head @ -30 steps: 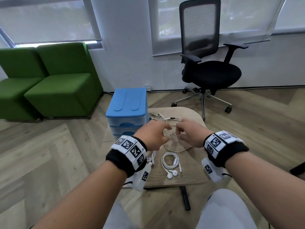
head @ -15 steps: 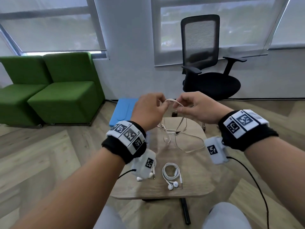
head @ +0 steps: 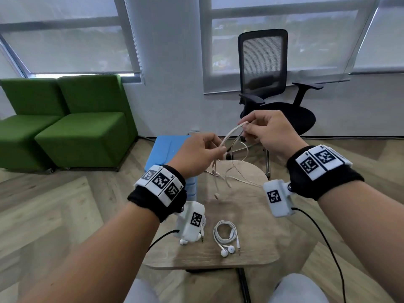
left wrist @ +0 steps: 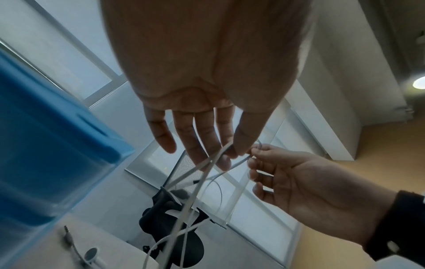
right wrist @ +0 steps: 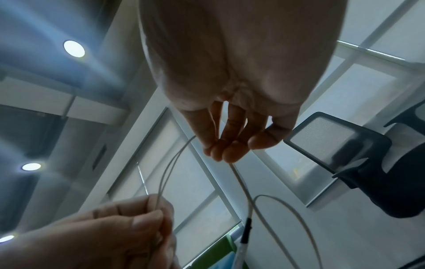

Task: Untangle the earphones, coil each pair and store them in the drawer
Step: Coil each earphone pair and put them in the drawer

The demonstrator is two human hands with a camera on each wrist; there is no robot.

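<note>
Both forearms reach up from the lower corners of the head view and meet just above the middle of the frame, raised over the wooden surface [head: 244, 215]. The left hand [head: 196, 155] sits a little lower and left of centre, knuckles toward the camera, thumb and forefinger pinching the cream-coloured tangled earphones [head: 231, 136]. The right hand [head: 269, 133] is higher and right of centre, its fingertips bunched together and pinching the same cable where it arches between the two hands. In the right wrist view that stretch shows as two thin strands running from the right hand's fingertips [right wrist: 220, 152] down to the left hand in the lower left. Below the hands the rest of the cable hangs in loose loops, one earbud dangling above the surface. A white coiled pair [head: 225, 235] lies on the surface in the lower middle of the head view. The blue drawer unit [head: 162, 150] stands behind the left hand.
</note>
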